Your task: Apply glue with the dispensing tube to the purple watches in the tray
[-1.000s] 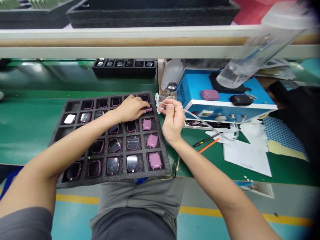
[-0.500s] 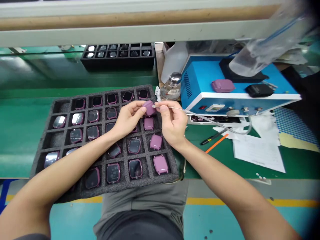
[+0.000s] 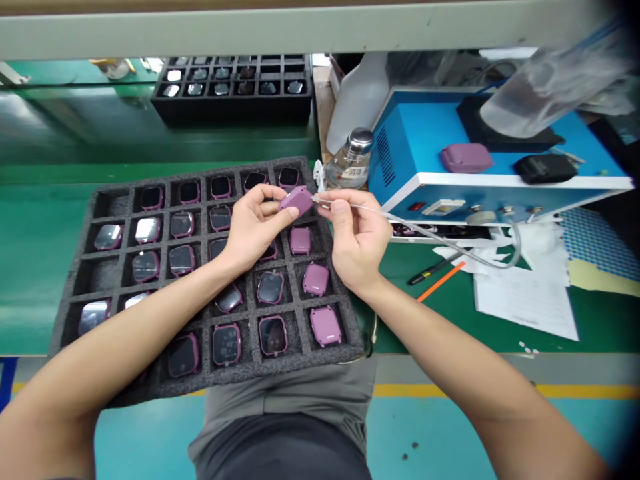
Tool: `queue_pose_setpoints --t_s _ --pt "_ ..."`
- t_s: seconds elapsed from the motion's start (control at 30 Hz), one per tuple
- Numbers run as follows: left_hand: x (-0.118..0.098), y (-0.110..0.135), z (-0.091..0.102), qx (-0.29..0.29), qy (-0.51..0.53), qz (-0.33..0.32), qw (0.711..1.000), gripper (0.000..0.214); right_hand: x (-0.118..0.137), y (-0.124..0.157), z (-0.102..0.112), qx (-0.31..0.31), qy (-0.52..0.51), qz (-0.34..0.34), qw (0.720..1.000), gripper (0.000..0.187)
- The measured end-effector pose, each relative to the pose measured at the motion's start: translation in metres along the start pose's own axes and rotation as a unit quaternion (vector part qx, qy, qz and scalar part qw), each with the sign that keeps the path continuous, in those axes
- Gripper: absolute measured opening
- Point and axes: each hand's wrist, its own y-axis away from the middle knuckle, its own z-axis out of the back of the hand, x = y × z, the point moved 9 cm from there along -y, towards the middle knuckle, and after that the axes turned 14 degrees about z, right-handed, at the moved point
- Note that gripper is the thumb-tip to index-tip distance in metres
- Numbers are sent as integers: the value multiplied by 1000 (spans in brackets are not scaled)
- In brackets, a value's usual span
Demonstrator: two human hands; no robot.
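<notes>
My left hand [image 3: 253,227] is closed on a purple watch body [image 3: 297,200], lifted above the black foam tray [image 3: 110,200]. My right hand [image 3: 357,240] pinches a thin metal probe [image 3: 327,201] whose tip touches the side of that watch body. A clear tube [image 3: 450,245] trails from the probe to the blue machine [image 3: 425,153]. The tray's cells hold several purple watch bodies, some face up, some face down [image 3: 325,325].
A small glass bottle with a metal cap [image 3: 351,160] stands beside the blue machine, which carries a purple case [image 3: 466,158] and a black case [image 3: 545,168]. Papers [image 3: 525,300], a black pen and an orange stick [image 3: 440,282] lie right. Another black tray [image 3: 235,87] sits behind.
My left hand picked a purple watch body out of the tray's top right cell and raised it. My right hand brought the probe tip against it.
</notes>
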Motion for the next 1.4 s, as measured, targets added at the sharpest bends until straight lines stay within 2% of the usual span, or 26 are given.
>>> queue_pose_setpoints --t_s 0.2,0.87,1.4 --pt "0 0 0 -14 -3 11 1000 50 -4 1 0 -3 -15 1 1000 23" --pt "-2 0 0 -23 -3 -3 1000 41 -8 3 0 3 0 -2 1000 23" --pt "-4 0 3 -27 -12 7 1000 46 -11 -2 -6 -3 -28 -20 999 22"
